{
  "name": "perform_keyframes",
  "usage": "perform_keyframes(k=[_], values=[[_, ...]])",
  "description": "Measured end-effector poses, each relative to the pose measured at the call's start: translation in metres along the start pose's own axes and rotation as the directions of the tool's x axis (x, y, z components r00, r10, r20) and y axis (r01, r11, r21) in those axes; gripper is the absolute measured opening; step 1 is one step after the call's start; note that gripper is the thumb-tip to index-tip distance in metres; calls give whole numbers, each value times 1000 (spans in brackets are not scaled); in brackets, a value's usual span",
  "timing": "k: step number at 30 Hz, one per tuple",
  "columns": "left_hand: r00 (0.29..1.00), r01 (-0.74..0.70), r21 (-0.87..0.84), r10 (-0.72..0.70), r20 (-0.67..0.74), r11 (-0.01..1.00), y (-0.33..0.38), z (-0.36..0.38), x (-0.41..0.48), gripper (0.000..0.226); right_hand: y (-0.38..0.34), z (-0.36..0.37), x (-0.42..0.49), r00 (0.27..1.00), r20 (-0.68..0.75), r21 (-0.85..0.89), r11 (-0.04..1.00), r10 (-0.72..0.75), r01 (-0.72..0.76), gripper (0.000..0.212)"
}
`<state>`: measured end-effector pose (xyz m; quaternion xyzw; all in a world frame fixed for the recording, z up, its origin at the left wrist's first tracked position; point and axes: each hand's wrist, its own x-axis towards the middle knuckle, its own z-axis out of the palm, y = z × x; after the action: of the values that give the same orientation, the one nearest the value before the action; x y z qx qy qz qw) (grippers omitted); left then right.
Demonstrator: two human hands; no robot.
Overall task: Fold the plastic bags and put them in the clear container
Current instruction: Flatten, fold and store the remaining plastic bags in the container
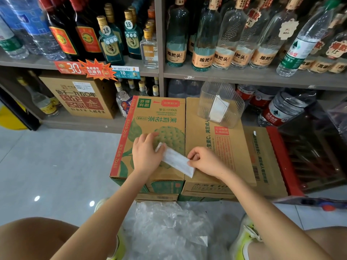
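Right hand (204, 162) first: its grip is closed on the near-right end of the folded plastic bag (176, 160), with the curled fingers and thumb pinching the edge. The left hand (145, 154) has no closed grip. It lies palm down with its fingers fairly straight, pressing the far-left end of the same bag flat. Whether its thumb is tucked under the plastic, I cannot tell from where I stand.

The bag is a narrow white strip lying on a slant across the seam between two cardboard boxes. These are the green-printed box (150, 117) on the left and the plain brown box (206, 139) on the right, pushed together to serve as a table.

The clear container (234, 109) stands at the far end of the brown box, well apart from the hands. Another folded bag (217, 107) stands tilted inside it.

A heap of loose plastic bags (169, 228) lies on the tiled floor (56, 156) in front of the boxes, between the person's yellow-green shoes (244, 239).

Behind the boxes runs a grey shelf (244, 76) packed with bottles (202, 34), with more cartons and water jugs on the level below it.
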<state>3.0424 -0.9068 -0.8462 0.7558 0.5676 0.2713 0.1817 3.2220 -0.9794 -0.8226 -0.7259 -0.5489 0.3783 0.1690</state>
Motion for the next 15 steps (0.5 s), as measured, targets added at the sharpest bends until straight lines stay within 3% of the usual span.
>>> perform_keyframes(k=[2,5,7,11,13,15], values=[[961,-268,84,272,-46,960,-6,1,-5,35,0,-1,2,1000,14,-18,1000,-11,11,12],[795,-581,42,555,245,813,-10,5,-18,45,0,-3,4,999,32,-52,998,-31,32,15],[726,-632,45,569,386,774,-14,12,-28,51,0,-4,6,999,29,-67,997,-45,47,16],[750,-600,143,491,443,787,-22,24,-40,58,4,-4,5,998,-21,-17,998,-57,57,16],[782,-564,189,447,434,804,-17,24,-42,60,8,1,0,971,-209,-12,993,-119,119,17],[814,-535,237,420,401,811,-10,25,-45,57,12,11,-6,862,-430,-203,959,-269,198,21]])
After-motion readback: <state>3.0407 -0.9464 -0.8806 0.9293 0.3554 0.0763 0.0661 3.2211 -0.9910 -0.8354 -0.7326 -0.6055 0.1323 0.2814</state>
